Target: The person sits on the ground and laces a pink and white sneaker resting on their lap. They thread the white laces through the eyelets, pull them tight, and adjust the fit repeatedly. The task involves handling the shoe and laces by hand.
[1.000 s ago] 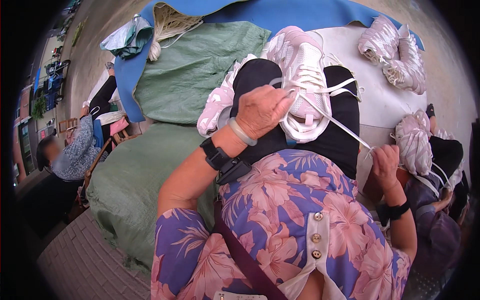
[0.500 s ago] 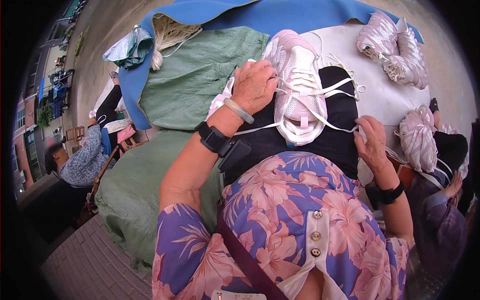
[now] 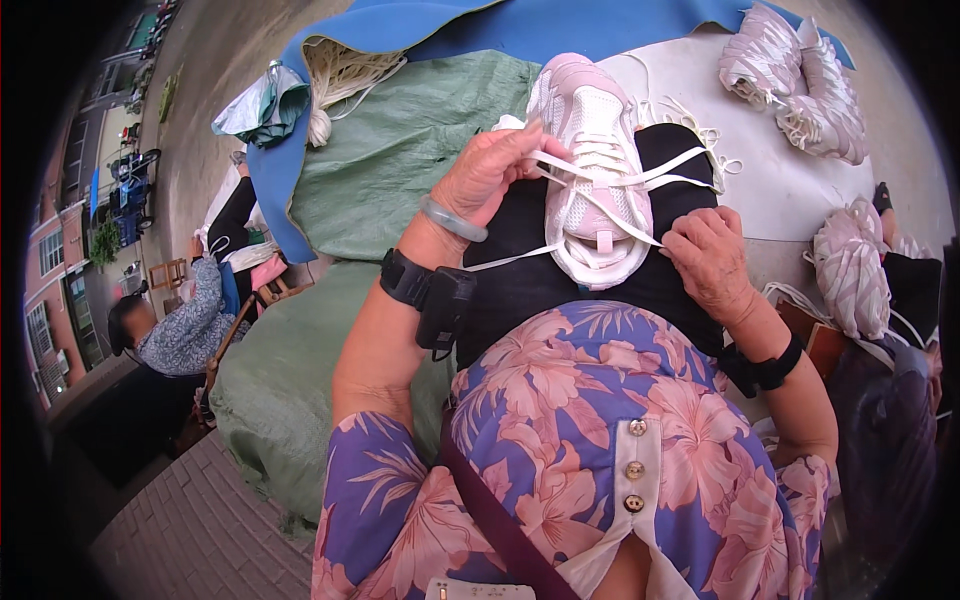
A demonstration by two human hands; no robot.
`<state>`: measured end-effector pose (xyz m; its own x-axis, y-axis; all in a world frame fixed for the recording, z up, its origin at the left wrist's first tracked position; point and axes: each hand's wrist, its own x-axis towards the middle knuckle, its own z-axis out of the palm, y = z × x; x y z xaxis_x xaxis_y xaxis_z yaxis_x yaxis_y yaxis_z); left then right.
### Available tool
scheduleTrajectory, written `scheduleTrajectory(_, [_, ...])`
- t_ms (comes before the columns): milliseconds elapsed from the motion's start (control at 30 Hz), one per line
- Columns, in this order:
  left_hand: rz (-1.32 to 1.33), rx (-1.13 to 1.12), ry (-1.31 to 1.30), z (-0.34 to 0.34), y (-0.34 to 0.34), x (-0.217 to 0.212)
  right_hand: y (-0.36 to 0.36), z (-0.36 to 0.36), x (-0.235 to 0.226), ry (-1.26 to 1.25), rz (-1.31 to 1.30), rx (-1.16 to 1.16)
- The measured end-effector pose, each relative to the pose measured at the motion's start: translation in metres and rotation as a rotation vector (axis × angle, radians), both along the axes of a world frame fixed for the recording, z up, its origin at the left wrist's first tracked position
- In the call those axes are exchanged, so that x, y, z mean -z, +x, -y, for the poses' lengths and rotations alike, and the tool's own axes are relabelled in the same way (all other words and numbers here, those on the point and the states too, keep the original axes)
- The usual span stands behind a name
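Outdoors, on a paved street, a seated person (image 3: pixel 165 325) in a patterned top is bending over at the far left, beside a green woven sack (image 3: pixel 300 390) that is spreading across the ground under a blue sheet (image 3: pixel 560 25) and a hank of pale cord (image 3: pixel 345 75).

Moving rightward, the left hand (image 3: pixel 490 175) is pinching a white lace (image 3: pixel 600 170) between thumb and fingertips at the left side of the pink and white sneaker (image 3: pixel 595 165), fingers closed tightly on the strand. That shoe is lying on the person's black-trousered lap, toe pointing away, tongue toward the body.

Several crossings are already running through the upper eyelets, so the lacing appears well under way; loose ends are trailing off both sides and a long tail is hanging toward the left wrist, so the lower rows and the final tidying seem to be remaining.

Further right, the right hand (image 3: pixel 710 260) is resting curled at the shoe's collar; whether it is gripping a lace end is unclear. Beyond it, two similar sneakers (image 3: pixel 790 80) are lying on a pale sheet (image 3: pixel 790 190), and another one (image 3: pixel 850 270) is sitting at the right edge.
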<state>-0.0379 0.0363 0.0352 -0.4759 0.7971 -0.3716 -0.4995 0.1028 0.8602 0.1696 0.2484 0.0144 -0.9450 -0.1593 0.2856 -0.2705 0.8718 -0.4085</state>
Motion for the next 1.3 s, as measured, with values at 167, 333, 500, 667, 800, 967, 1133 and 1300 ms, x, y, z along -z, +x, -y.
scheduleTrajectory(167, [-0.190, 0.024, -0.134, 0.003, 0.013, 0.003, 0.024, -0.024, -0.033, 0.103, -0.160, 0.139])
scheduleTrajectory(333, [-0.522, 0.122, -0.279, 0.001, 0.021, 0.016, 0.084, -0.054, -0.027, 0.242, -0.137, 0.279])
scheduleTrajectory(500, [-0.456, 0.043, -0.273, 0.005, 0.019, 0.025, 0.074, -0.038, -0.013, -0.034, 0.060, 0.084])
scheduleTrajectory(667, [-0.613, -0.023, -0.298, 0.002, 0.025, 0.024, 0.015, -0.010, -0.021, -0.240, 0.029, 0.044])
scheduleTrajectory(800, [-0.785, -0.051, -0.314, 0.002, 0.037, 0.020, -0.011, 0.016, -0.020, -0.013, 0.029, 0.000])
scheduleTrajectory(967, [-0.845, -0.048, -0.371, 0.002, 0.045, 0.012, 0.003, 0.006, -0.011, 0.103, 0.033, -0.078])
scheduleTrajectory(1133, [-0.912, -0.045, -0.375, 0.001, 0.046, 0.015, 0.034, -0.016, -0.015, 0.105, 0.040, -0.083])
scheduleTrajectory(1300, [-0.938, -0.050, -0.376, 0.001, 0.048, 0.015, 0.042, -0.023, -0.007, 0.070, 0.057, -0.158])
